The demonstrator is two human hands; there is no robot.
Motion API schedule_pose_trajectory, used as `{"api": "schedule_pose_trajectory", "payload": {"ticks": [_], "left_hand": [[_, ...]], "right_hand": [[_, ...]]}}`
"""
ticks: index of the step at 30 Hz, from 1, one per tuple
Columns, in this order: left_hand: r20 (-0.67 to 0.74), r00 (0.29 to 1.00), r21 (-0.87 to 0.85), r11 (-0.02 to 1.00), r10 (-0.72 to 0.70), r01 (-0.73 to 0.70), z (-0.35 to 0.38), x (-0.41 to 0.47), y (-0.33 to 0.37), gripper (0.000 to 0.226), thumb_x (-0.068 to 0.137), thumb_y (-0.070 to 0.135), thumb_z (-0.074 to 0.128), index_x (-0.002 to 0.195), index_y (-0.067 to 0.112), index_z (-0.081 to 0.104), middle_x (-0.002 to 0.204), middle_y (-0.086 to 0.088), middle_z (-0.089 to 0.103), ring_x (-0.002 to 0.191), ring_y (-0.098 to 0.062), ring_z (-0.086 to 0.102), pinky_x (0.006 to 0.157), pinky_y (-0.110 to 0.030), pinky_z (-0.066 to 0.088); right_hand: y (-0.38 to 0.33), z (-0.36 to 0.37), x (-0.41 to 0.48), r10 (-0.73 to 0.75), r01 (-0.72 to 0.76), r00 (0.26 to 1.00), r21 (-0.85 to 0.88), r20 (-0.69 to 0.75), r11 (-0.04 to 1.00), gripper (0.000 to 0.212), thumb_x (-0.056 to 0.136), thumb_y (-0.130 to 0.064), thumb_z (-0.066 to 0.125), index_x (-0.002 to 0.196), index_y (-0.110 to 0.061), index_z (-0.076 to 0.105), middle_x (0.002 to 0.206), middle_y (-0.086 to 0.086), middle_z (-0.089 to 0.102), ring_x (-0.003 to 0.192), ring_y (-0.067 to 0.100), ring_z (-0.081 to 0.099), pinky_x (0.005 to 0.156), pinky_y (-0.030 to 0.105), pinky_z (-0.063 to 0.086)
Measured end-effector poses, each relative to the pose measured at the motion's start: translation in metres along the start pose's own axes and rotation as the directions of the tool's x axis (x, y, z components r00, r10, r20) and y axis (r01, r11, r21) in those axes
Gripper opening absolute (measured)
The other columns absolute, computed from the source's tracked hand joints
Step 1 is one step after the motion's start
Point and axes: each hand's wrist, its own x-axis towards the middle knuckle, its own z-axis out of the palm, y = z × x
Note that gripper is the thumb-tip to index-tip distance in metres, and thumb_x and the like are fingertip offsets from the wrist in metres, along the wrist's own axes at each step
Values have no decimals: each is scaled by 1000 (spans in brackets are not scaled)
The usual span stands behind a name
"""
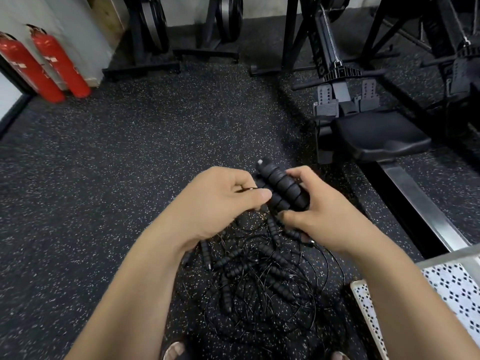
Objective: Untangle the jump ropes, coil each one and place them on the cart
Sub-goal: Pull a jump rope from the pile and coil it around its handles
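Observation:
Two black ribbed foam jump-rope handles (281, 184), bound side by side by thin black cord, sit in my right hand (319, 214), whose thumb and fingers curl round them. My left hand (220, 201) pinches the thin cord just left of the handles. Below my hands, a tangled pile of jump ropes (259, 281) with several black handles and loops of thin wire lies on the speckled rubber floor. The cart (368, 315), a perforated white metal shelf, shows at the lower right edge.
A rowing machine with a black seat (379, 139) and a metal rail (420, 209) runs along the right. Two red fire extinguishers (44, 66) lean at the far left wall. Black equipment stands (145, 48) line the back. My feet (176, 352) show at the bottom.

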Motion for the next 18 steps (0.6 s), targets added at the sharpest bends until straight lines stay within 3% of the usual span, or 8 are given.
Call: {"api": "schedule_pose_trajectory", "payload": {"ticks": [2, 4, 6, 9, 12, 14, 16, 18], "left_hand": [[5, 999, 5, 999, 46, -46, -2, 0, -2, 29, 98, 39, 76, 77, 20, 72, 52, 18, 56, 50, 4, 48, 63, -18, 38], [-6, 995, -12, 995, 99, -99, -3, 1, -3, 27, 95, 41, 79, 78, 20, 76, 68, 7, 72, 64, -2, 59, 74, -29, 46], [-33, 992, -57, 991, 123, -125, -4, 3, -6, 29, 89, 47, 83, 78, 21, 77, 75, -5, 75, 69, -12, 63, 75, -39, 52], [-59, 990, -78, 988, 131, -135, -4, 4, -9, 32, 76, 50, 89, 73, 21, 77, 68, -4, 70, 63, -13, 58, 65, -35, 48], [-35, 989, -29, 989, 144, -145, 1, 4, -8, 29, 73, 34, 96, 70, 15, 75, 63, -4, 68, 59, -8, 53, 59, -24, 43], [21, 990, -64, 989, 137, -135, 1, 6, -11, 28, 74, 25, 95, 73, 9, 72, 62, 6, 69, 58, -5, 54, 58, -18, 42], [109, 983, -174, 977, 146, -125, -3, 7, -15, 27, 78, 25, 92, 76, 8, 71, 69, 2, 73, 62, -8, 61, 62, -20, 47], [156, 976, -298, 949, 149, -97, -4, 11, -22, 28, 81, 32, 89, 78, 10, 71, 74, -2, 71, 63, -12, 59, 61, -23, 48]], "right_hand": [[-4, 0, -4, 8, -21, 988, 78, 157, 997, 58, 87, -3, 78, 125, -38, 53, 95, 9, 76, 65, 33, 71, 52, 39, 59], [-11, -2, -9, -7, -26, 953, 104, 302, 994, 57, 87, 1, 77, 124, -36, 53, 92, 16, 76, 68, 32, 69, 55, 38, 58], [-17, -6, -12, -35, -11, 913, 108, 408, 994, 57, 88, 0, 78, 123, -39, 53, 98, 18, 75, 76, 29, 70, 61, 37, 59], [-21, -13, -19, -47, 8, 866, 79, 499, 997, 60, 88, -1, 79, 125, -40, 54, 98, 18, 72, 73, 21, 64, 61, 39, 60], [-29, -18, -27, -46, 64, 799, -8, 599, 998, 75, 90, -2, 80, 144, -43, 48, 91, 7, 72, 66, 9, 64, 59, 32, 58], [-37, -23, -34, -60, 69, 756, 12, 652, 998, 79, 91, -1, 80, 147, -46, 47, 96, 11, 74, 64, 5, 62, 58, 30, 57], [-43, -29, -40, -83, 47, 735, 73, 673, 996, 75, 91, 0, 81, 147, -40, 50, 103, 17, 74, 64, 7, 61, 58, 33, 57], [-44, -36, -43, -127, 35, 751, 154, 648, 987, 59, 91, 2, 82, 137, -23, 56, 92, 17, 72, 63, 13, 59, 56, 34, 54]]}}
